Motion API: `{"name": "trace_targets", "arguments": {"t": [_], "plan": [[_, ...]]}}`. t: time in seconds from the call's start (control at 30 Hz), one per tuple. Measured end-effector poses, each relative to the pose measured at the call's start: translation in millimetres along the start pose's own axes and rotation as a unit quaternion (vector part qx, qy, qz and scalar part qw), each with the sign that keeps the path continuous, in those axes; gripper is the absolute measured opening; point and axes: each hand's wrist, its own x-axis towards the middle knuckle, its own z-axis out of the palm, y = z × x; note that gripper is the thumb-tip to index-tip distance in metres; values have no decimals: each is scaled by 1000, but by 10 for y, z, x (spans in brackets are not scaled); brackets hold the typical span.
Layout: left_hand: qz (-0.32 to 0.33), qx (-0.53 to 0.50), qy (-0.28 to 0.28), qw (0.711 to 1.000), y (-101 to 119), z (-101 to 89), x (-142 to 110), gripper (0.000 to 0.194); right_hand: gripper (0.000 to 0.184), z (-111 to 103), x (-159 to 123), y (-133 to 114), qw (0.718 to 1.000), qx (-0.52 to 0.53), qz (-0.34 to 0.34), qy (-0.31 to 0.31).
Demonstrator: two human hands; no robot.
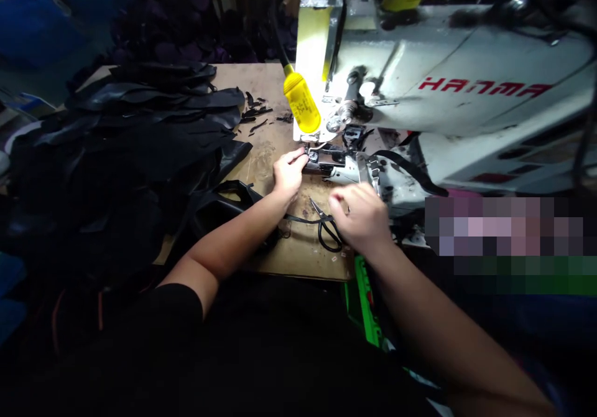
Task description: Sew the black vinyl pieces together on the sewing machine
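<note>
My left hand presses a black piece of leather or vinyl against the presser foot area of a white industrial sewing machine, with its fingers on the piece's near end. My right hand is curled just right of black-handled scissors, whose blades point up and left on the table. I cannot tell whether that hand holds anything. The needle and the fabric beneath my fingers are partly hidden.
A large heap of black cut pieces covers the left of the wooden table. Small black offcuts lie behind my hands. A yellow lamp on a black gooseneck shines at the needle area. A green object stands below the table's front edge.
</note>
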Motion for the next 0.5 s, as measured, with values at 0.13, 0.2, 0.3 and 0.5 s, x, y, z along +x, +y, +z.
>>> {"name": "trace_targets", "arguments": {"t": [0.13,0.2,0.3,0.5], "plan": [[-30,-37,-3,999,15,30,38,20,29,184,617,-6,994,-85,61,-24],[-36,-34,-5,999,12,24,59,19,29,247,833,-13,988,-105,113,-27],[-30,-29,-14,999,-9,11,81,19,27,273,936,-25,983,-99,150,-33],[-17,-14,-24,999,-31,4,83,19,23,196,938,-93,978,-83,180,-61]]}}
